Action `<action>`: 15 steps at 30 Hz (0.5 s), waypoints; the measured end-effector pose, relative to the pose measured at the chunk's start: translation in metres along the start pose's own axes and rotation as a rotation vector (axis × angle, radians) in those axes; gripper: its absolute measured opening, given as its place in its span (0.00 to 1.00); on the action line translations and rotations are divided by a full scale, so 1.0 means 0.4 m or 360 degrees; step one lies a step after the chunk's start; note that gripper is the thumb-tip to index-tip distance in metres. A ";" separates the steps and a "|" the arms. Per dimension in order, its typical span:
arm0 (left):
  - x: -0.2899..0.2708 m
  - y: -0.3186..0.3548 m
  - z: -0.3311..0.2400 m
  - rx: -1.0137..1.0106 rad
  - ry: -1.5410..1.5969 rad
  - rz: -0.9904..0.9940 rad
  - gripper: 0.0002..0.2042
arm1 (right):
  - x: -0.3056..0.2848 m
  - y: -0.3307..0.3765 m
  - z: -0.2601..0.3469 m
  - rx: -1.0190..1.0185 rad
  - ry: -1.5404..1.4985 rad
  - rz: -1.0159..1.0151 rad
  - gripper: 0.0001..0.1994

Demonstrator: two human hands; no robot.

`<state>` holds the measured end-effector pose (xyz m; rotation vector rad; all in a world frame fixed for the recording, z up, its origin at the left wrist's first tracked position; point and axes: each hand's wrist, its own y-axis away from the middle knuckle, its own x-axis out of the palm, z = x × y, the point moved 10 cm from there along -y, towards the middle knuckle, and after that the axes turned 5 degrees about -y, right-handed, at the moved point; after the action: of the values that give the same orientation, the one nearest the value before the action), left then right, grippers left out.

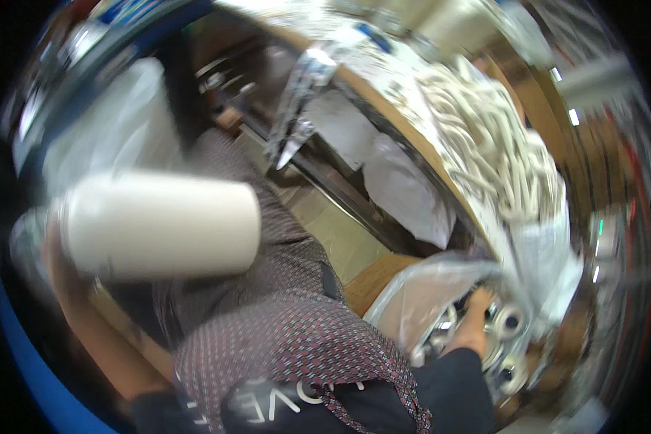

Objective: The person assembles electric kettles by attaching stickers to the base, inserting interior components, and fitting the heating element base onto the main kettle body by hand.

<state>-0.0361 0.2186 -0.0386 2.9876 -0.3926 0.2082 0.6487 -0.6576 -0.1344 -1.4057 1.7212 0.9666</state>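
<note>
On the left, a large smooth white cylinder lies sideways in front of my body. My left hand grips its outer end, with most of the fingers hidden behind it and blurred. To the right, my right hand reaches down into an opened clear plastic bag that lines a cardboard box. Several white rolls with dark cores surround this hand in the bag. Its fingers are smeared and partly hidden, so whether it holds one of them does not show.
A long table with a wooden edge runs from the top toward the right. On it lies a heap of thick cream-white rope-like strands. Metal parts and a pale sack sit beneath the tabletop. A whitish plastic bag stands at the upper left.
</note>
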 end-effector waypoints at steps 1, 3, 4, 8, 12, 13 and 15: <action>0.038 -0.003 0.001 0.0028 -0.0021 0.0045 0.18 | -0.035 -0.030 -0.013 -0.0129 0.0032 -0.0212 0.29; 0.035 0.009 -0.027 0.0242 -0.0201 -0.0065 0.19 | -0.131 -0.149 -0.027 -0.0269 0.0075 -0.0331 0.25; -0.017 0.005 -0.012 0.0275 -0.0167 -0.0071 0.20 | -0.192 -0.223 -0.060 -0.0238 0.0045 -0.0225 0.23; -0.109 0.038 0.009 0.0359 -0.0169 -0.0373 0.22 | -0.399 -0.185 0.065 -0.0271 -0.0183 0.0177 0.14; -0.138 -0.001 0.093 0.0322 0.0214 -0.0242 0.26 | -0.973 0.275 0.542 -0.1337 -0.0873 0.0009 0.13; -0.127 0.012 0.082 0.0302 0.0294 -0.0268 0.27 | -1.049 0.439 0.710 -0.1712 -0.1055 0.0065 0.13; -0.151 0.014 0.108 0.0259 0.0621 -0.0173 0.28 | -1.126 0.667 0.941 -0.2232 -0.1760 0.0299 0.13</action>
<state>-0.0901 0.2225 -0.0896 3.0076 -0.1755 0.8300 0.4826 -0.0848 0.1108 -0.9028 0.1744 2.6295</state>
